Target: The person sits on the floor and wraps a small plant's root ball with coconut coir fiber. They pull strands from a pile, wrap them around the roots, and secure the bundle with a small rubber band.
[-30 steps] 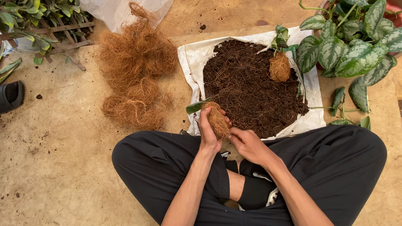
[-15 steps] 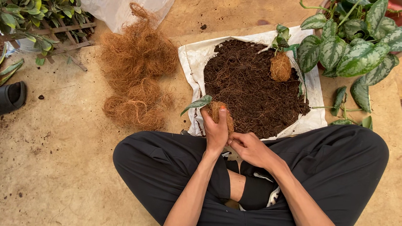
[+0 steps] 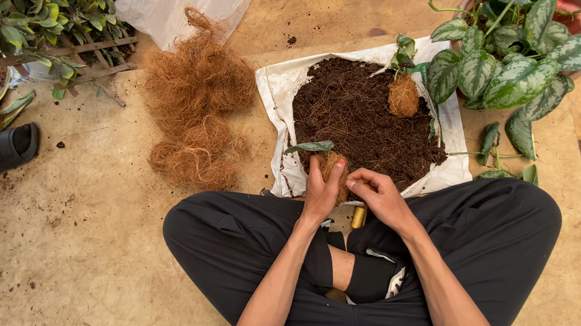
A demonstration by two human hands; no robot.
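The left hand (image 3: 322, 188) is cupping, fingers clamped, a light, crumbly coir-wrapped root ball (image 3: 334, 166) with its leaf (image 3: 311, 146) sticking out at ten o'clock (best gripped around the fibre, not the stem), sitting at six o'clock of the soil heap (image 3: 364, 117), while the right hand's (image 3: 380, 197) fingers are pinching together beside it.

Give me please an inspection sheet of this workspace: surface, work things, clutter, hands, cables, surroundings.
Surface: bare concrete floor with soil crumbs at left.
Work things: fibre-wrapped ball with a green leaf; dark soil heaped on a white sheet; a second fibre ball on the soil.
Clutter: loose coconut fibre pile, clear plastic bag.
Hands: left hand grips the ball; right hand touches it.
Cables: nothing seen.
Surroundings: potted variegated plant, leafy trellis, a sandalled foot.
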